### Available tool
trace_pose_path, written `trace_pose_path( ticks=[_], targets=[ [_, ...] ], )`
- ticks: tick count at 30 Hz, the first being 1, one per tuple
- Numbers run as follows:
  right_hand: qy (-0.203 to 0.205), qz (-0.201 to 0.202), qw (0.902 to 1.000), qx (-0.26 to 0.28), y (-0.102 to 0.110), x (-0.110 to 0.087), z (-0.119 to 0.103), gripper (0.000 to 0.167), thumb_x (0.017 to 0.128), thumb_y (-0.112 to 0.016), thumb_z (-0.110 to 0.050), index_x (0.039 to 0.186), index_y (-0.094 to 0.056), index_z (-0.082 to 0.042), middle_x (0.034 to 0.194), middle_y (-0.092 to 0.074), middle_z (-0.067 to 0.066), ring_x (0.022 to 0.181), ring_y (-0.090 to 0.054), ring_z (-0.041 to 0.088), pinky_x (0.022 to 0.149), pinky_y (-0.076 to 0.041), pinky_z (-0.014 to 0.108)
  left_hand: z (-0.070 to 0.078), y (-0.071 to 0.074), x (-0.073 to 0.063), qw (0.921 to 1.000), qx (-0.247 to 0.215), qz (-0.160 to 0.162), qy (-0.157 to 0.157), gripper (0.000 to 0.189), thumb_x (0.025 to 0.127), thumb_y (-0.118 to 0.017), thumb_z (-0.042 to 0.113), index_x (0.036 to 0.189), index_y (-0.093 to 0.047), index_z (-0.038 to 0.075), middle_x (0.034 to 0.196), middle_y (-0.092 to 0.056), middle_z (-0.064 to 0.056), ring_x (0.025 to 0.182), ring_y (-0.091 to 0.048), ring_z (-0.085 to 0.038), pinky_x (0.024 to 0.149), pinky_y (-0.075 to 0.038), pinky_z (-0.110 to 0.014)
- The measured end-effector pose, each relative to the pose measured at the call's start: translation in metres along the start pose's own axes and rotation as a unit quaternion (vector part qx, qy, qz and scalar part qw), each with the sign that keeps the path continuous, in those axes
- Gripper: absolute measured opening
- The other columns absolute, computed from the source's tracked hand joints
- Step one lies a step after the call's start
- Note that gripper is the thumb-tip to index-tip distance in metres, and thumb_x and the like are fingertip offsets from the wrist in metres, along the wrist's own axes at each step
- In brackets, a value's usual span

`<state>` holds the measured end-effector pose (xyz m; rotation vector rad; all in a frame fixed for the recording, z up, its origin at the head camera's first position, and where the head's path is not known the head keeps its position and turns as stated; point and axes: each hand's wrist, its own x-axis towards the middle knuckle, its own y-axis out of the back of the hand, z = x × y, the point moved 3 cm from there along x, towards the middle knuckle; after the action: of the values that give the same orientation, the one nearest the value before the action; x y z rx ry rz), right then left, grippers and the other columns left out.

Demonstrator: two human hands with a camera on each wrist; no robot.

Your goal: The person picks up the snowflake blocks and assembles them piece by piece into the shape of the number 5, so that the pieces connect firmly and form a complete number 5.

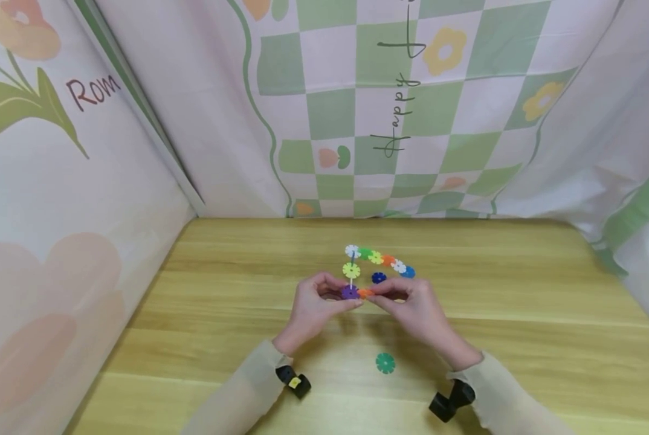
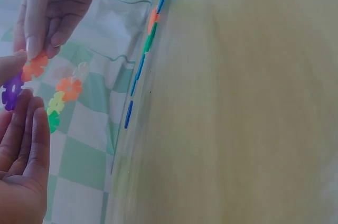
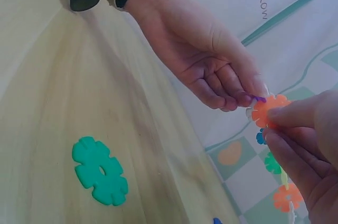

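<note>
My left hand (image 1: 316,305) pinches a purple notched plastic disc (image 1: 350,293) between thumb and fingers. Facing it, my right hand (image 1: 419,311) pinches an orange notched disc (image 3: 270,110), whose edge meets the purple one; the left wrist view shows them touching, but how deep the notches sit is unclear. From the purple disc a line of linked discs runs away through a yellow disc (image 1: 351,270) to a white disc (image 1: 352,251). There it bends right through green, yellow, orange and white discs to a blue disc (image 1: 408,272) at its end.
A loose green disc (image 1: 385,363) lies on the wooden table (image 1: 221,350) nearer my body. Beyond my hands is a dark blue disc (image 1: 379,278). Printed curtains (image 1: 330,115) hang along the table's back and sides.
</note>
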<state>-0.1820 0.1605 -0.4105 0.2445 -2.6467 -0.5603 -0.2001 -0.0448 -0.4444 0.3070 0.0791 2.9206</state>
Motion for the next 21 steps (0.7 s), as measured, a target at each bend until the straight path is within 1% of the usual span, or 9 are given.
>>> trace_pose_path(
  ticks=[7, 14, 19, 21],
  targets=[
    [-0.003, 0.004, 1.0000, -0.007, 0.0004, -0.0009, 0.0020, 0.013, 0.086, -0.081, 0.001, 0.094, -0.079, -0.009, 0.092, -0.075, 0.000, 0.085, -0.072, 0.016, 0.074, -0.061, 0.032, 0.0011, -0.0031, 0.0003, 0.9998, -0.010, -0.009, -0.011, 0.031, 0.077, -0.092, 0.011, 0.099, -0.071, 0.006, 0.096, -0.074, -0.004, 0.084, -0.072, -0.024, 0.076, -0.061, -0.035],
    [-0.009, -0.002, 1.0000, -0.001, 0.0025, 0.0004, 0.0027, 0.014, 0.086, -0.081, 0.000, 0.096, -0.079, -0.009, 0.096, -0.075, 0.000, 0.088, -0.072, 0.016, 0.077, -0.060, 0.032, 0.0016, -0.0049, 0.0019, 0.9999, -0.004, -0.006, -0.011, 0.032, 0.077, -0.092, 0.013, 0.099, -0.070, 0.006, 0.094, -0.074, -0.003, 0.084, -0.071, -0.023, 0.077, -0.060, -0.035],
    [0.012, -0.011, 0.9996, -0.021, 0.0058, 0.0011, 0.0014, 0.018, 0.085, -0.080, 0.002, 0.097, -0.079, -0.011, 0.096, -0.075, -0.001, 0.087, -0.071, 0.016, 0.075, -0.061, 0.033, 0.0009, -0.0065, 0.0033, 0.9994, 0.016, -0.022, -0.022, 0.034, 0.079, -0.091, 0.015, 0.103, -0.068, 0.008, 0.096, -0.073, -0.001, 0.087, -0.070, -0.020, 0.084, -0.059, -0.043],
    [0.027, -0.014, 0.9989, -0.035, 0.0066, 0.0015, 0.0015, 0.019, 0.085, -0.080, 0.003, 0.097, -0.080, -0.012, 0.095, -0.075, -0.002, 0.086, -0.071, 0.016, 0.074, -0.061, 0.032, 0.0009, -0.0070, 0.0038, 0.9988, 0.021, -0.033, -0.028, 0.039, 0.080, -0.090, 0.015, 0.107, -0.064, 0.006, 0.096, -0.073, -0.001, 0.088, -0.069, -0.020, 0.085, -0.057, -0.047]
  ],
)
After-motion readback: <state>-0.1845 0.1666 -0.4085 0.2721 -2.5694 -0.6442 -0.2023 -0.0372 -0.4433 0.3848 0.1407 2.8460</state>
